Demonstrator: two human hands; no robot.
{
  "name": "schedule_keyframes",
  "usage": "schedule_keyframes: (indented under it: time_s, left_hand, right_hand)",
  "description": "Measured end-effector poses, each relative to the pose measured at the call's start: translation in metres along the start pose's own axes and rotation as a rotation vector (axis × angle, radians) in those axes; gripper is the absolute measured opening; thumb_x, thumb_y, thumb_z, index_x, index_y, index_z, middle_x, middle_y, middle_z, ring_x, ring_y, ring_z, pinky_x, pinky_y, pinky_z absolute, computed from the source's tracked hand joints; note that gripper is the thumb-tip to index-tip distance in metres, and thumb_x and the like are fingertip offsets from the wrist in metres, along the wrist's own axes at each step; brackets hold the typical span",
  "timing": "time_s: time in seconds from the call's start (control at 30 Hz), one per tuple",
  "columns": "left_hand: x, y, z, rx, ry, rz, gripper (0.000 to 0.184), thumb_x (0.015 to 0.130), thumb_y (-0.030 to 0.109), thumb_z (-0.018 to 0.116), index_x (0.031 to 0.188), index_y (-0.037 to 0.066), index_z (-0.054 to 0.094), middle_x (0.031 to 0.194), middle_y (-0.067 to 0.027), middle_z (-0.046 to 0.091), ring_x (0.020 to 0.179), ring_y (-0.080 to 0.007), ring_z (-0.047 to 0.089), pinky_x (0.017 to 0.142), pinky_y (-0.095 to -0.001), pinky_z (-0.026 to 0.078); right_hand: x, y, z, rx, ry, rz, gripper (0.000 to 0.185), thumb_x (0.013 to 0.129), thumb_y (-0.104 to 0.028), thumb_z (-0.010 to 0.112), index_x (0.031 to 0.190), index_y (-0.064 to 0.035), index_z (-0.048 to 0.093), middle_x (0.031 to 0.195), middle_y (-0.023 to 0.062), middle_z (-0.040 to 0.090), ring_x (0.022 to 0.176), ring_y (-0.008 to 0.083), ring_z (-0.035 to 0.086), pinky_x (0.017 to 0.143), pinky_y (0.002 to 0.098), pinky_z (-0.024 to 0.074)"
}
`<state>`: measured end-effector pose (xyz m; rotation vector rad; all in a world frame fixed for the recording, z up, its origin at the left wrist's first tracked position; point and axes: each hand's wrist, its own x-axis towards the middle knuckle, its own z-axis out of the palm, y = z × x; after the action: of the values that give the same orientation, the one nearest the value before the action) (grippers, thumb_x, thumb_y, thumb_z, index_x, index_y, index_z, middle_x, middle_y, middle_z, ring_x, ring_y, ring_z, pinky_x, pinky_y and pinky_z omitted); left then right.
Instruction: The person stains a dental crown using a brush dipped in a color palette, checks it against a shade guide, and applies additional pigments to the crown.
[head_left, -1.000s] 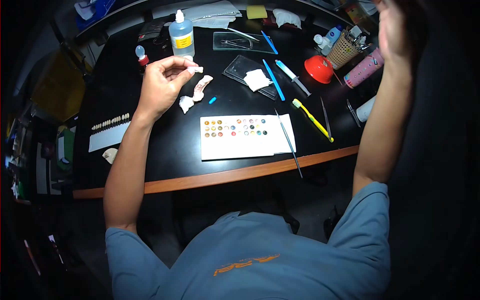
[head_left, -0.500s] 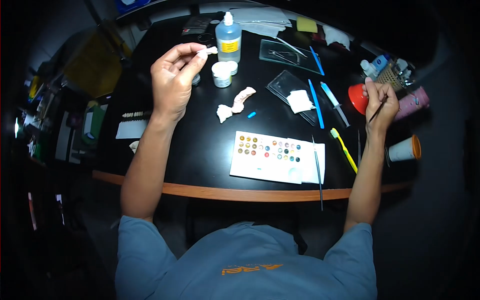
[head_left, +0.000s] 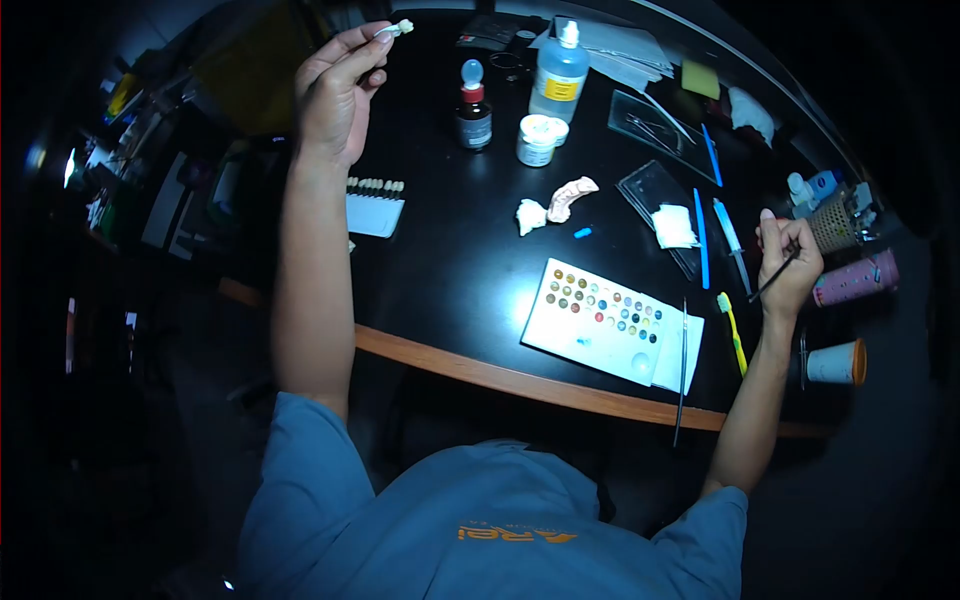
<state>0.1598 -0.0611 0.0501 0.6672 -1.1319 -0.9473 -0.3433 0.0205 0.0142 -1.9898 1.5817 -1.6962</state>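
My left hand (head_left: 338, 98) is raised at the upper left, thumb and fingers pinching a small tooth-coloured dental piece (head_left: 403, 27). On the right, my right hand (head_left: 788, 262) is closed around a thin dark brush (head_left: 774, 276), which slants down to the left. Nearest in front of me lies a white paint palette (head_left: 560, 338) with several coloured wells. A second brush (head_left: 684, 350) rests across its right side and the paper beneath. Behind the palette are a pinkish dental model (head_left: 570, 198), a whitish lump (head_left: 530, 216) and a small blue piece (head_left: 583, 233).
A shade guide (head_left: 374, 214) lies by my left forearm. Farther back stand a dropper bottle (head_left: 474, 125), a liquid bottle (head_left: 558, 84) and a white jar (head_left: 536, 145). A syringe (head_left: 730, 238), toothbrush (head_left: 733, 335), cup (head_left: 836, 363) and pink container (head_left: 857, 279) are at the right.
My left hand has moved up and away from the bottles with the dental piece. The view has turned left, shifting table items rightward; the dropper bottle and whole shade guide now show.
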Motion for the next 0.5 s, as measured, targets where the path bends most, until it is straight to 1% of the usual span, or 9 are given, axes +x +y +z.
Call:
schedule_keyframes:
  time_s: [0.13,0.23,0.27,0.37,0.4,0.43,0.5]
  left_hand:
    - [0.011,0.011,-0.045,-0.112,0.129,0.043,0.018,0.095,0.007,0.069,0.112,0.001,0.072,0.099,-0.0019,0.068,0.087,-0.0088,0.058,0.076,-0.0254,0.042]
    - [0.012,0.013,-0.066,-0.088,0.143,0.047,0.018,0.095,0.007,0.069,0.111,0.002,0.072,0.101,-0.0017,0.068,0.087,-0.0085,0.058,0.076,-0.025,0.042]
    - [0.011,0.012,-0.071,-0.049,0.118,0.024,0.019,0.094,0.005,0.069,0.112,0.002,0.073,0.1,-0.0011,0.069,0.084,-0.0074,0.057,0.075,-0.0239,0.041]
    - [0.012,0.004,-0.084,0.073,0.071,-0.005,0.02,0.093,0.004,0.071,0.112,0.002,0.073,0.097,-0.0005,0.07,0.081,-0.0061,0.057,0.072,-0.0225,0.041]
    - [0.012,0.0,-0.085,0.078,0.101,-0.009,0.02,0.091,0.004,0.072,0.112,0.001,0.074,0.097,-0.0009,0.071,0.079,-0.0051,0.056,0.071,-0.0215,0.041]
    - [0.012,-0.004,-0.084,0.068,0.134,-0.022,0.02,0.091,0.004,0.072,0.112,0.002,0.074,0.098,-0.001,0.072,0.08,-0.005,0.056,0.071,-0.0215,0.041]
    - [0.012,-0.009,-0.086,0.051,0.202,-0.05,0.021,0.091,0.004,0.072,0.111,0.002,0.074,0.1,-0.0013,0.072,0.08,-0.0048,0.056,0.071,-0.0214,0.041]
  right_hand:
    - [-0.003,-0.009,0.004,-0.058,-0.038,-0.049,0.039,0.096,-0.005,0.073,0.071,-0.0075,0.043,0.071,0.0033,0.063,0.069,0.008,0.06,0.068,0.0228,0.0485]
    - [-0.005,-0.018,0.009,-0.061,-0.064,-0.097,0.038,0.096,-0.004,0.072,0.07,-0.0061,0.045,0.071,0.0031,0.062,0.067,0.0075,0.057,0.065,0.0233,0.0459]
    - [-0.006,-0.016,0.009,-0.086,-0.084,-0.147,0.037,0.095,-0.003,0.073,0.069,-0.0051,0.046,0.071,0.0036,0.063,0.065,0.0079,0.055,0.061,0.0238,0.0423]
    - [-0.011,-0.031,0.022,-0.138,-0.126,-0.274,0.035,0.094,-0.001,0.074,0.069,-0.0043,0.048,0.07,0.0045,0.063,0.063,0.0083,0.055,0.058,0.0239,0.0396]
    - [-0.013,-0.041,0.03,-0.118,-0.164,-0.349,0.035,0.092,0.002,0.074,0.068,-0.0044,0.049,0.07,0.0059,0.064,0.061,0.0093,0.055,0.057,0.0246,0.0398]
    - [-0.015,-0.048,0.038,-0.122,-0.213,-0.427,0.03,0.088,0.004,0.075,0.07,-0.0029,0.053,0.07,0.007,0.065,0.059,0.0119,0.056,0.055,0.0268,0.0413]
    - [-0.015,-0.075,0.061,-0.071,-0.348,-0.634,0.022,0.084,0.004,0.078,0.073,-0.0014,0.059,0.07,0.0086,0.066,0.058,0.0169,0.059,0.053,0.0301,0.0436]
